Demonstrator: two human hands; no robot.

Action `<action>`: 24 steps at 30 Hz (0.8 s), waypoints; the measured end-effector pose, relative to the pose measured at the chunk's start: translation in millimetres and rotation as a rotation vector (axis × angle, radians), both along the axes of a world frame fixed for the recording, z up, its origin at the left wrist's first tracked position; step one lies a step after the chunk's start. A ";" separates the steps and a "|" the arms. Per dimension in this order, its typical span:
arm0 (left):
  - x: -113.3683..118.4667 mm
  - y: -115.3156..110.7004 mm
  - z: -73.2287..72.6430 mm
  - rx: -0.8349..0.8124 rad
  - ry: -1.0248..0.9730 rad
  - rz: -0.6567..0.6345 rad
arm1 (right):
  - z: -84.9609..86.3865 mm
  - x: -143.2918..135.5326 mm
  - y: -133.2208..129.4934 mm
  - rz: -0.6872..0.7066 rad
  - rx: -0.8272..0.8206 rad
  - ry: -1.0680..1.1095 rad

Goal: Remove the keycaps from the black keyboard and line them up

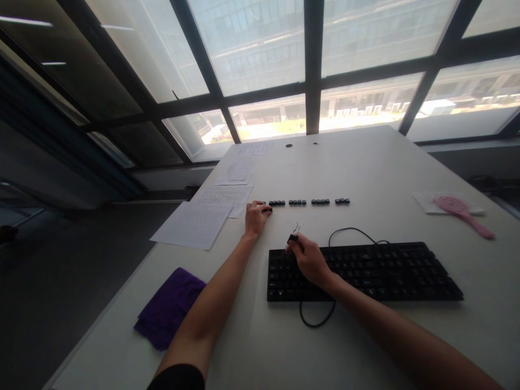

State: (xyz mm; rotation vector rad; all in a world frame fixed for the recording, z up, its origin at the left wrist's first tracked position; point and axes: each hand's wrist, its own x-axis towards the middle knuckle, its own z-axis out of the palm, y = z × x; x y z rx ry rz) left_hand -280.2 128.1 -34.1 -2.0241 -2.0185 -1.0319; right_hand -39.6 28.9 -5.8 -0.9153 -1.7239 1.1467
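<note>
My left hand [255, 218] is closed at the left end of a row of black keycaps [297, 202], its fingertips on a small black keycap [267, 209]. The row lies in short groups across the white table. My right hand [309, 259] pinches a small tool [292, 238] with a black grip and thin wire ends, above the upper left part of a black keyboard [377, 271]. The tool's lower end is close to the keys; whether it touches them I cannot tell.
Printed papers [193, 223] lie along the left edge of the white table [244, 346]. A folded purple cloth [173, 306] sits beside my left forearm. A black cable [353, 228] loops behind the keyboard. At the right, a pink hairbrush [463, 212] rests partly on a white packet [424, 203].
</note>
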 end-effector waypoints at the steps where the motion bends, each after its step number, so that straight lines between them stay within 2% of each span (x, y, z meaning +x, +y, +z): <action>1: -0.4 1.6 -0.2 0.001 -0.005 0.008 | -0.4 0.0 0.0 0.003 0.001 -0.001; 8: -1.3 3.1 1.2 0.001 -0.005 0.026 | 0.9 -0.5 0.0 -0.018 -0.008 0.040; 12: 1.6 -2.3 7.0 0.009 -0.022 0.046 | 6.0 3.3 2.1 -0.135 -0.022 0.132; 14: 7.2 -10.7 12.5 0.032 -0.044 0.046 | 9.7 7.0 3.3 -0.150 0.004 0.104; 18: 32.0 -46.9 25.5 0.031 -0.117 -0.042 | 13.0 12.7 3.4 -0.073 0.051 -0.032; 24: 78.0 -123.5 34.0 -0.143 -0.235 -0.296 | 5.5 12.5 1.0 0.048 0.133 -0.170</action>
